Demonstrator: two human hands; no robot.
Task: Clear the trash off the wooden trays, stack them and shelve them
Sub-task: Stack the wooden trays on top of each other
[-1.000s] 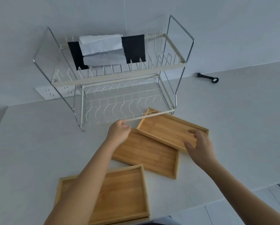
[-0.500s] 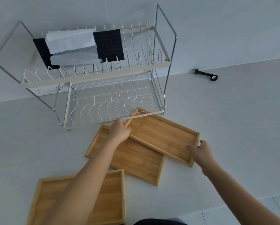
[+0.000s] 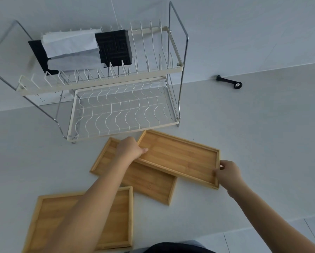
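Three empty wooden trays lie on the white counter. The far tray [image 3: 180, 157] overlaps the middle tray [image 3: 147, 181]; my left hand [image 3: 130, 147] grips its left end and my right hand [image 3: 228, 173] grips its right end. The near tray [image 3: 120, 216] sits at the lower left, partly hidden by my left forearm. Behind the trays stands a two-tier wire rack [image 3: 116, 110] with a bare lower shelf.
The rack's upper shelf holds a black box [image 3: 114, 46] with white paper [image 3: 71, 42] draped over it. A small black tool [image 3: 229, 82] lies by the wall at the right. The counter's front edge runs along the lower right, floor tiles beyond.
Both hands have closed on the ends of the far tray, the right moving to its right edge. The tray has shifted slightly off the rack's front. My view moved closer.
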